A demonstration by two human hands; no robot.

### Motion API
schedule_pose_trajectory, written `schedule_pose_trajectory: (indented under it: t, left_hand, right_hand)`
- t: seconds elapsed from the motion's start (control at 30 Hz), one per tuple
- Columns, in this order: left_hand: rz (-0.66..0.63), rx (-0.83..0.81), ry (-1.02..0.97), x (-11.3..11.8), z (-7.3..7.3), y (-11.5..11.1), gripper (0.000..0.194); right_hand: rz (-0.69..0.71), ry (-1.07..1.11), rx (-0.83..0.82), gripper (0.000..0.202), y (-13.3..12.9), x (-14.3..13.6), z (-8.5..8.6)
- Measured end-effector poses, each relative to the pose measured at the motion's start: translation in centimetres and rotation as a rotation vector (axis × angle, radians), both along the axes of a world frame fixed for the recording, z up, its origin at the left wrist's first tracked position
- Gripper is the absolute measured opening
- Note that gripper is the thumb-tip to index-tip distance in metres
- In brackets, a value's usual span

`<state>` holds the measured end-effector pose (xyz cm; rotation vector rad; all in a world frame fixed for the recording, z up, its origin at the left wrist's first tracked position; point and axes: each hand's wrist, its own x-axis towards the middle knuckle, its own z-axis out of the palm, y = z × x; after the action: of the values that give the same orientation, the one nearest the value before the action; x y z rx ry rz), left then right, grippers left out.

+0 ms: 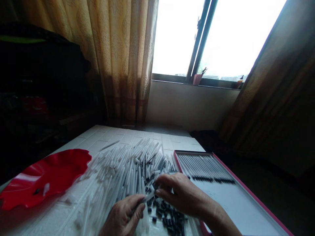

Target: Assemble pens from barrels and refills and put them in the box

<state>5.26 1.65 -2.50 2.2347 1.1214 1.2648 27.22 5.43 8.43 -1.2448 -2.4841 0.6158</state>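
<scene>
My left hand point(124, 213) is closed around a pale, see-through pen point(149, 197) at the front of the table. The thumb and fingers of my right hand point(178, 191) pinch at the pen's other end; a small part there is too blurred to make out. Beneath and beyond both hands spreads a heap of clear pen barrels point(125, 173). Many small black pen caps point(169, 214) lie loose below my right hand. Beside my right forearm, a shallow red-edged box point(242, 205) holds a neat row of pens point(205, 165) with black ends toward me.
A red wavy-rimmed dish point(56, 164) with a few small pieces in it stands at the left of the white table point(91, 137). Behind are yellow patterned curtains point(123, 59) and a window point(177, 39). A pink cup point(197, 79) holding thin sticks stands on the sill.
</scene>
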Motion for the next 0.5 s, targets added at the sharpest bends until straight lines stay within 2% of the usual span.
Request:
schedule_pose_trajectory:
  t: [0.03, 0.17, 0.37, 0.5]
  left_hand:
    - [-0.006, -0.005, 0.0, 0.01, 0.03, 0.0, 0.02]
    - [-0.022, -0.024, 0.006, 0.09, 0.16, 0.01, 0.02]
    - [-0.017, -0.048, 0.018, 0.05, 0.18, -0.02, 0.021]
    - [-0.013, -0.034, 0.011, 0.02, 0.16, -0.07, 0.019]
  right_hand:
    - [0.002, 0.019, -0.011, 0.004, 0.01, 0.1, -0.04]
    - [0.006, 0.016, -0.018, 0.011, 0.03, 0.18, -0.24]
    - [0.003, 0.005, -0.029, 0.009, -0.08, -0.16, 0.15]
    - [-0.001, -0.038, -0.022, 0.021, -0.17, -0.36, 0.41]
